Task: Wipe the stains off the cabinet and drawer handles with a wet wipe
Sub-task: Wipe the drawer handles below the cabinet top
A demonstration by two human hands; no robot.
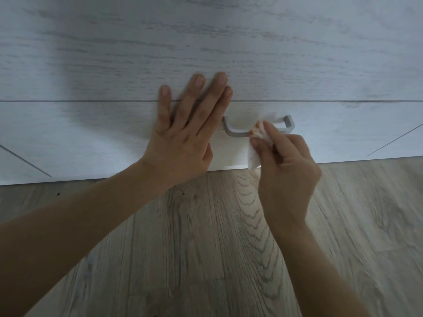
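A grey metal drawer handle (235,132) sticks out from the lowest white wood-grain drawer front (91,138). My right hand (286,163) pinches a white wet wipe (254,154) against the middle of the handle's bar; the wipe shows an orange smear near my fingertips. My left hand (185,133) lies flat with straight, spread fingers on the drawer front just left of the handle, its fingertips crossing the seam onto the drawer front above (206,53).
Grey-brown wood-grain floor (206,236) runs from the cabinet's bottom edge toward me. A thin horizontal gap (68,101) separates the two drawer fronts. Diagonal lines mark the lower front at far left and far right.
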